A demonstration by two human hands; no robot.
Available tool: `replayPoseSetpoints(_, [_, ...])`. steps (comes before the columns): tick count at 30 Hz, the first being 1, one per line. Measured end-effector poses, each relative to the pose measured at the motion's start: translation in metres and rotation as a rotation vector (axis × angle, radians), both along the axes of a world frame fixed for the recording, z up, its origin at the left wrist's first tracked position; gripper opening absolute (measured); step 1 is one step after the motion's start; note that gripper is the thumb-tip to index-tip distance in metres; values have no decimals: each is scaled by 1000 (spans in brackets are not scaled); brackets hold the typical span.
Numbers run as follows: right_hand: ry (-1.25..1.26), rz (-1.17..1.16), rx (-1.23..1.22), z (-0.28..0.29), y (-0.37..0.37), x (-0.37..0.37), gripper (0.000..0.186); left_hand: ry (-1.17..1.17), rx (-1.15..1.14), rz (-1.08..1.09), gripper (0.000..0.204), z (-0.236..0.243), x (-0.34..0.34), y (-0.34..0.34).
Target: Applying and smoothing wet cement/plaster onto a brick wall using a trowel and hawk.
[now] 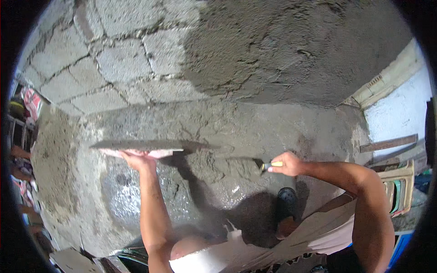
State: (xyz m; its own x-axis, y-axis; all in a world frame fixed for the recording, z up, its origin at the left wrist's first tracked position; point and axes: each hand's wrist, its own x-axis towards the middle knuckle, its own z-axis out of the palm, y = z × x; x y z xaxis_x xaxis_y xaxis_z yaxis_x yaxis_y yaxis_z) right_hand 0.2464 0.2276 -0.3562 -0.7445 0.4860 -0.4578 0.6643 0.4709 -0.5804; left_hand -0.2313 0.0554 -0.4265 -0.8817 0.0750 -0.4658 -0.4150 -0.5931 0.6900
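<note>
My left hand [136, 158] holds a flat board [136, 145] level from below, with grey mortar on its top. My right hand [287, 164] grips the yellow handle of a trowel [248, 159]. Its blade lies nearly flat and reaches left toward the board's right end, close to the wet plaster on the wall [273, 68]. The upper left of the wall shows bare concrete blocks [114, 59]. Fresh grey plaster covers the upper right and the band behind the board.
A mound of mortar and a wet patch lie on the floor [136, 195] below the board. My dark shoe [287, 200] stands to the right. A plastic chair [398, 186] and a white wall [400, 113] are at the right edge. Another person's limbs show at the far left.
</note>
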Motion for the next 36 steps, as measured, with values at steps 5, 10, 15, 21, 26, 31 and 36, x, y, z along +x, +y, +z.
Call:
replayPoseSetpoints(5, [-34, 156, -201, 12, 20, 18, 39, -19, -6, -37, 49, -6, 13, -3])
replayPoseSetpoints(10, [105, -363, -360, 89, 116, 8, 29, 33, -10, -143, 53, 3, 24, -1])
replayPoseSetpoints(15, [147, -495, -114, 117, 142, -1, 40, 76, 15, -212, 50, 16, 40, 5])
replayPoseSetpoints(21, [148, 21, 713, 69, 85, -8, 35, 72, -125, -203, 51, -3, 30, 1])
replayPoseSetpoints(26, [146, -74, 674, -3, 95, -3, 33, 139, 55, -340, 58, -29, 22, 0])
replayPoseSetpoints(31, [-259, 40, 495, -19, 78, 20, 36, 97, -28, -274, 54, -30, 20, -1])
replayPoseSetpoints(36, [-206, 146, 488, -35, 51, -8, 41, 88, 177, -486, 54, -53, 2, -24])
